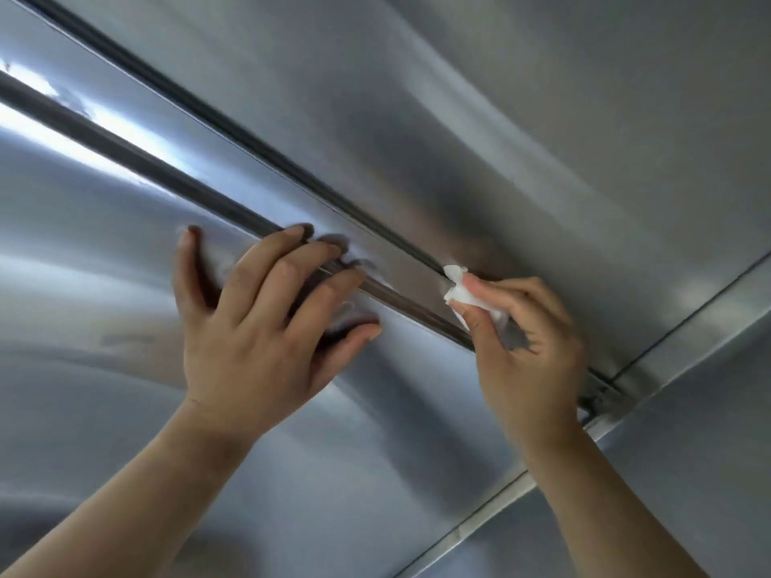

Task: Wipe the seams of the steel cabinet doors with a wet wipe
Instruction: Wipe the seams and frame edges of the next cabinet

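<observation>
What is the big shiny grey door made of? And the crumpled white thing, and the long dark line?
The big grey cabinet door looks like brushed steel: soft, streaky reflections. The crumpled white wipe pinched in the right hand looks like thin paper or cloth; it wrinkles. The long dark strip in the seam may be rubber, matte, but blur leaves that unsure.

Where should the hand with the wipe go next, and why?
Probably slide the wet wipe up along the dark seam. The right hand pinches it with its tip at that seam, and a long stretch runs on toward the upper left. The left hand lies flat on the door, steadying.
</observation>
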Action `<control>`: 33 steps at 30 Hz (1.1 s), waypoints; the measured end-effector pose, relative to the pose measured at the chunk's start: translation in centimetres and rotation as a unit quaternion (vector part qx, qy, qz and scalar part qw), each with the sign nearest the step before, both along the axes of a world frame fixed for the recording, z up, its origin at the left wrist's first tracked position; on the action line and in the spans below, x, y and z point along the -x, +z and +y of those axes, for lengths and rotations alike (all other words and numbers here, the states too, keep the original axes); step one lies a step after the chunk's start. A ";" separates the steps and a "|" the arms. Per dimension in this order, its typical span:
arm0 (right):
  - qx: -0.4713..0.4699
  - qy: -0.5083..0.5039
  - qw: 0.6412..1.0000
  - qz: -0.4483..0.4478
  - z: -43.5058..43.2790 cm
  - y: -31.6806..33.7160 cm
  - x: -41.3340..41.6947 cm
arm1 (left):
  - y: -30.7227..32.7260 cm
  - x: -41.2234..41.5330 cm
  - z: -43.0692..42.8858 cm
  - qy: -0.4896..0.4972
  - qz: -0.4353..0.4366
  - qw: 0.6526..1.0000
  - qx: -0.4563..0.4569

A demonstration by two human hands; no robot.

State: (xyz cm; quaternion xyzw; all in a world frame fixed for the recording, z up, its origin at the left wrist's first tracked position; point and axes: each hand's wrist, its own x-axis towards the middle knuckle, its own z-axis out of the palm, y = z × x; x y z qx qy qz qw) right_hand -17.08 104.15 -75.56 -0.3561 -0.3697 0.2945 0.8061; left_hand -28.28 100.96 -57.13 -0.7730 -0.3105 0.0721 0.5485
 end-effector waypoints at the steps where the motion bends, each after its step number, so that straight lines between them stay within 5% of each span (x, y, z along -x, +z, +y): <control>1: 0.004 -0.007 1.000 -0.009 0.0 0.1 0.0 | 0.1 0.0 0.0 0.000 -0.001 1.000 0.003; 10: 0.015 -0.106 0.994 0.010 -0.1 2.1 1.4 | -2.3 -0.6 0.0 -0.009 0.048 0.996 0.073; 16: 0.064 -0.076 0.995 -0.004 -1.3 -3.6 0.6 | -2.2 -0.3 0.2 0.003 0.058 0.997 0.059; 33: 0.062 -0.051 0.997 -0.012 -1.2 -5.8 0.2 | -2.3 -1.0 0.0 -0.007 0.039 0.997 0.069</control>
